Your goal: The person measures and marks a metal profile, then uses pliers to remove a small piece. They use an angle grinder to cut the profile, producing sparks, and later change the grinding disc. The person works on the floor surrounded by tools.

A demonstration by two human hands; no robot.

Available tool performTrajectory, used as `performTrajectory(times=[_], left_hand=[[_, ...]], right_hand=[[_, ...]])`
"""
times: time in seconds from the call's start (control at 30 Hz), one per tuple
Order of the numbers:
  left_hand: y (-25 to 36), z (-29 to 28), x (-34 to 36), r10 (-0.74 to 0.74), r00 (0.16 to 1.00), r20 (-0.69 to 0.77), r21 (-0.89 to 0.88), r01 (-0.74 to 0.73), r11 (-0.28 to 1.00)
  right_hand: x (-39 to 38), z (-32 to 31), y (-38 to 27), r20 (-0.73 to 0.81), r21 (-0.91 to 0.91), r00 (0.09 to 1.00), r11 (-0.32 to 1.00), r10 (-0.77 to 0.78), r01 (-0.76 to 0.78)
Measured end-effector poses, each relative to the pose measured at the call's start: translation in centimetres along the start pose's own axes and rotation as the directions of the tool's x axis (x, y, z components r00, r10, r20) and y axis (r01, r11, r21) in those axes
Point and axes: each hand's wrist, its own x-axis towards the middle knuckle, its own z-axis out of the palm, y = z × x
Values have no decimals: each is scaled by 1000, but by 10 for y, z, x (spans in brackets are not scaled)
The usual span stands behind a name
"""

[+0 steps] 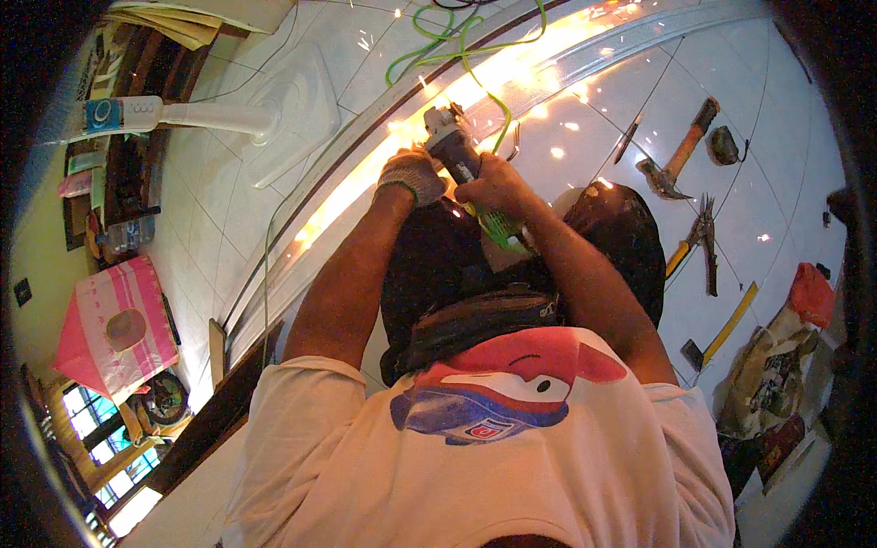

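An angle grinder [457,155] with a grey head and a green rear end points away from me, over a long metal rail [630,47] on the tiled floor. Bright sparks stream both ways along the rail and wash out the grinder's disc. My right hand [498,189] is wrapped round the grinder's body. In a knitted glove, my left hand [413,175] is closed against the left side of the grinder's head; its fingertips are lost in the glare. My knees, in dark trousers, are bent just behind the tool.
At right lie a hammer [681,151], pliers [703,239], a yellow-bladed square [731,324] and a bag [772,374]. A green cable [429,55] loops beyond the rail. A white pedestal stand [219,117] and a pink box [119,324] are at left.
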Motion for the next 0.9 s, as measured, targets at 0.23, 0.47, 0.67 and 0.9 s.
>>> performTrajectory(times=[0.23, 0.47, 0.67, 0.9], left_hand=[[-1, 8, 6, -10, 999, -31, 14, 11, 1000], [0, -24, -59, 13, 993, -120, -530, -75, 845], [-4, -23, -91, 30, 912, -408, -646, -312, 697], [36, -3, -84, 82, 923, -375, -501, -277, 820]], right_hand=[[-14, -4, -6, -20, -15, 985, 985, -170, 169], [-23, -1, -13, -83, -74, 950, 953, -300, 295], [-27, 5, -23, -28, -56, 960, 959, -278, 276], [-25, -1, -18, 4, -45, 988, 987, -154, 154]])
